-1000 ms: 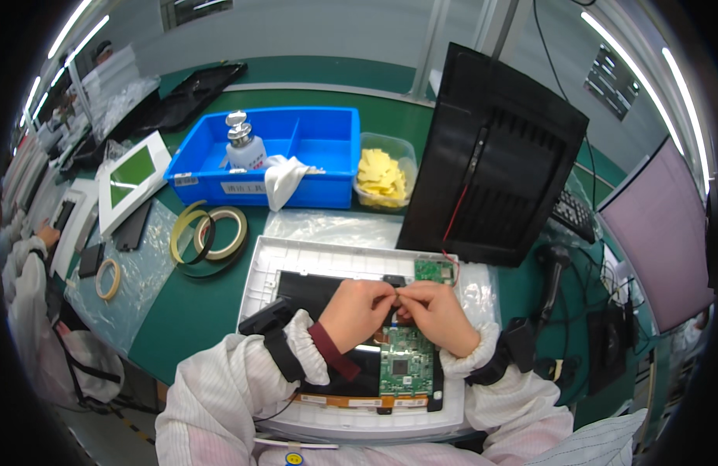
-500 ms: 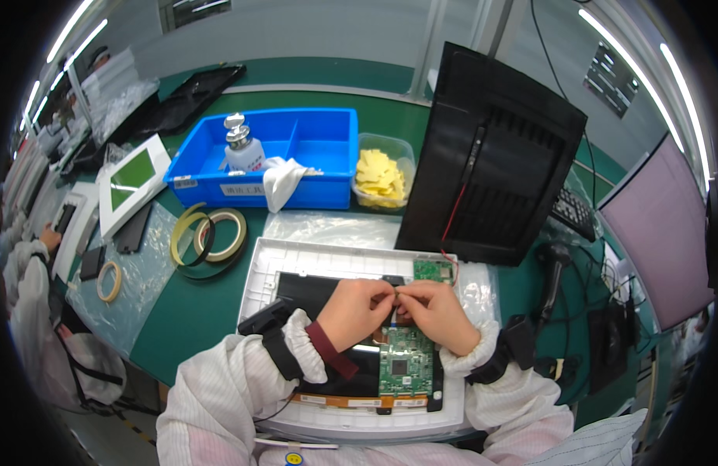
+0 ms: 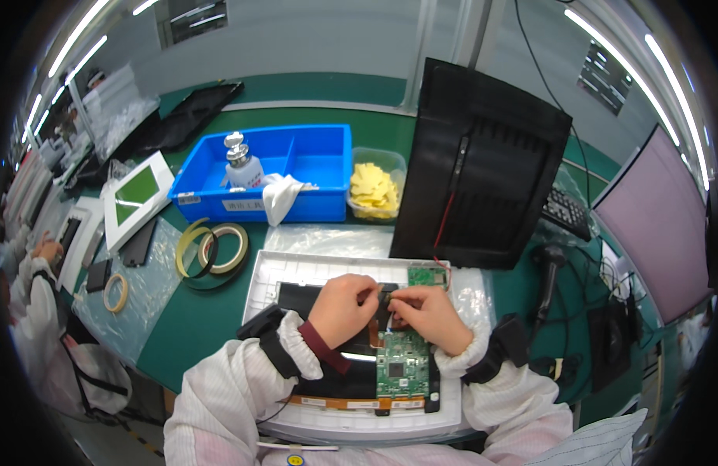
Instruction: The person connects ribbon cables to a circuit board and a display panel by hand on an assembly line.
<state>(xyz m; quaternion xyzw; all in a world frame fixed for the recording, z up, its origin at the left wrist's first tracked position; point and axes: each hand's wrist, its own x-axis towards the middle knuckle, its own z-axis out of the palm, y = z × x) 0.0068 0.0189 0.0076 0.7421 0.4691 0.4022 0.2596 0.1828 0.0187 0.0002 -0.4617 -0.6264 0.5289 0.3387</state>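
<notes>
My left hand (image 3: pixel 343 309) is closed in a pinch above the black panel (image 3: pixel 316 296); whatever its fingertips hold is too small to make out. Just beside it, my right hand (image 3: pixel 434 317) pinches near a thin cable end, and its fingers hide what they grip. Below the fingers lies a green circuit board (image 3: pixel 403 365) with a dark square chip. An orange flex strip (image 3: pixel 351 403) runs along the panel's near edge. All this sits in a white plastic housing (image 3: pixel 343 426). A smaller green board (image 3: pixel 426 276) is at the housing's far right corner, with a red wire by it.
A black cover (image 3: pixel 483 163) stands upright behind the housing. Farther back are a blue divided bin (image 3: pixel 320 167) with a pump bottle (image 3: pixel 243 165) and a tub of yellow pieces (image 3: pixel 374 189). Tape rolls (image 3: pixel 223 247) lie left; a scanner (image 3: pixel 548 283) and monitor (image 3: pixel 662 225) stand right.
My fingertips have drawn slightly apart, the left hand moving a little left. The whole view has shifted slightly, with the bench appearing lower at the back.
</notes>
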